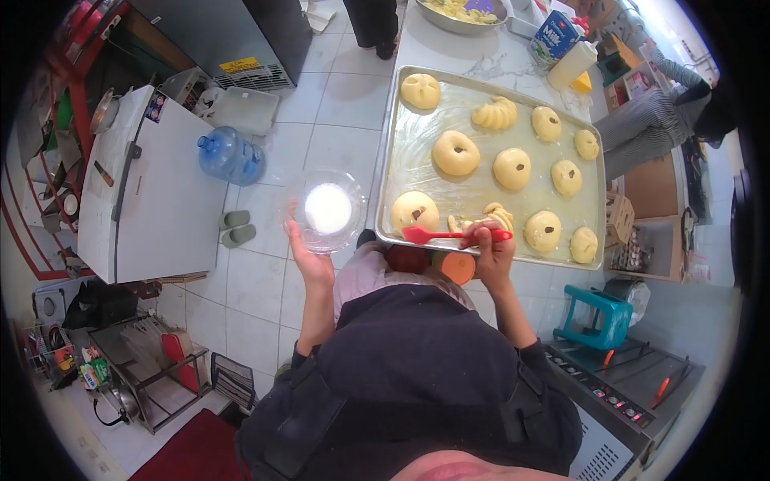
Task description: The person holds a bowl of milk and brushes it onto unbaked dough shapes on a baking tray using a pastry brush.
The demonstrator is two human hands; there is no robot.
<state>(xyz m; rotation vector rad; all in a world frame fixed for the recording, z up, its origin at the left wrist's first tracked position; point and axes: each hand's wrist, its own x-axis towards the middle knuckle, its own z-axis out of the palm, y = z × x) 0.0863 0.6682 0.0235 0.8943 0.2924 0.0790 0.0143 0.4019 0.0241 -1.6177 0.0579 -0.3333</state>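
Observation:
My left hand [311, 256] is closed on the side of a clear bowl [355, 197], held out over the floor left of the tray. White liquid [328, 208] lies in the bowl. In my right hand [491, 242] is a red pastry brush [443, 235], held level above the near edge of a metal baking tray [481, 86]. The brush head points left, close to a round dough bun [415, 210] with a dark spot. Partly behind the brush and fingers is a ridged, curled dough piece [499, 215]. Several other shaped dough pieces [512, 168] sit spaced across the tray.
Behind the tray stand a milk carton [555, 38], a squeeze bottle [573, 64] and a metal bowl [464, 14]. One person [654, 120] bends at the right. A water jug [231, 155] and slippers [237, 228] are on the floor; a teal stool [593, 317] is at right.

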